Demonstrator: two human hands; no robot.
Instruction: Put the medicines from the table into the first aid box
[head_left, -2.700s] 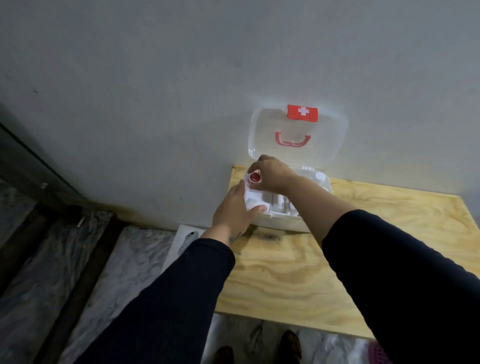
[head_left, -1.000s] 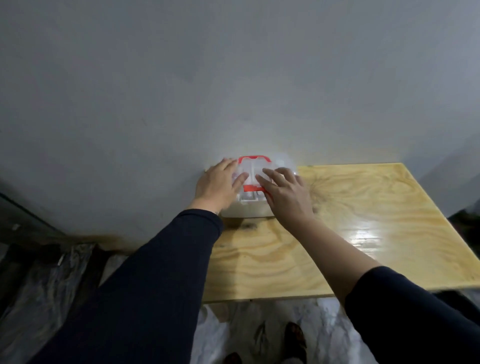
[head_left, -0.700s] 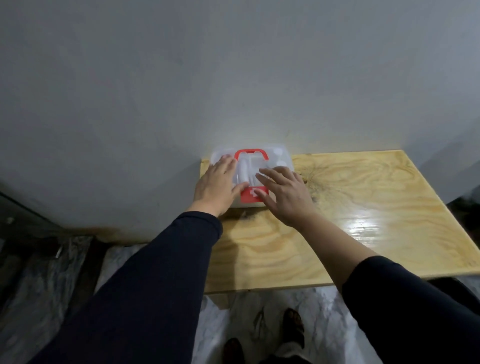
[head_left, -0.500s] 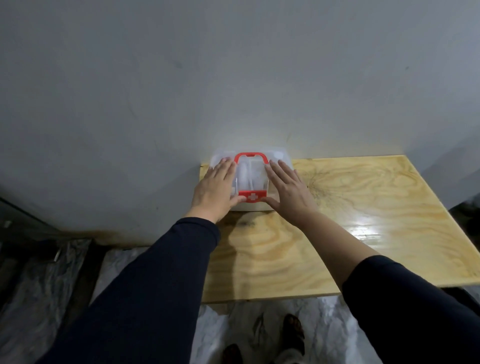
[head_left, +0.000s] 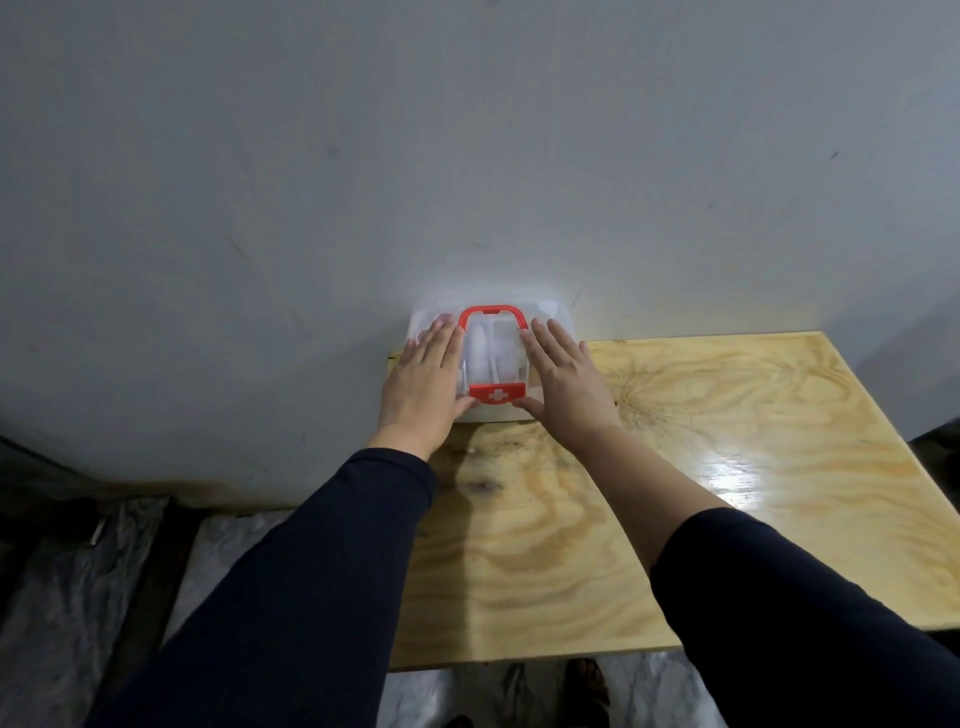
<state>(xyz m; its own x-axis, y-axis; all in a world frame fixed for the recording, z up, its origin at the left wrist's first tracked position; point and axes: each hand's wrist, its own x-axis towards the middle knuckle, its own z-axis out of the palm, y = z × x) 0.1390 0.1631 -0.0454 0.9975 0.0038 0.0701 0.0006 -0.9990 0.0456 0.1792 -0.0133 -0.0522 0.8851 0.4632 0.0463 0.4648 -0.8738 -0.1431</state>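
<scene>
The closed first aid box (head_left: 491, 364) is sitting at the table's (head_left: 727, 467) far left corner, frame centre. The left hand (head_left: 423, 387) and right hand (head_left: 563, 382) are pressing flat on its lid, fingers straight, grip released.

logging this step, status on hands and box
Left hand and right hand flat on the lid, fingers straight. First aid box closed, red latch down. Table: no medicines visible, nothing blocking.

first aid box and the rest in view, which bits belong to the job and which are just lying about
Job: first aid box, lid down; left hand and right hand flat on it.
Lying about: wooden table, wall, plastic sheeting on the floor.
</scene>
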